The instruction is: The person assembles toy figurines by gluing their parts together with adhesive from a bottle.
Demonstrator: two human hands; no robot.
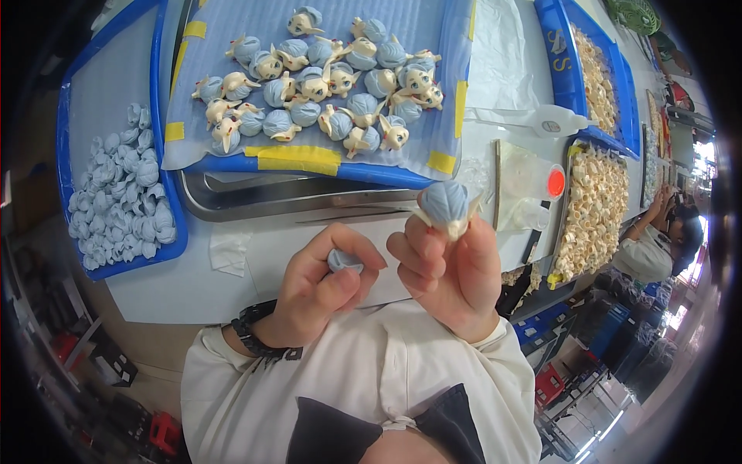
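Between the thumb and fingers of my left hand [313,290] is a small blue-grey hair piece [345,261], its hollow side partly showing. My right hand [456,271] is closed on a doll head [446,204] with pale pointed ears and blue-grey hair, held up with the hair toward me. The two hands are side by side, apart, over the table's near edge. Beyond them, a tray [301,160] lined with translucent sheeting and yellow tape holds several similar doll heads [313,85]. At the left, a blue tray [175,193] holds a heap of loose blue-grey hair pieces [124,193].
A metal tray [224,203] sits under the lined tray, with tweezers [355,215] near its edge. Rightward are a white squeeze bottle [541,121], a red-topped container [555,182] and cream parts in a tray [593,209] and a blue bin [558,73]. Another person [657,240] sits far right.
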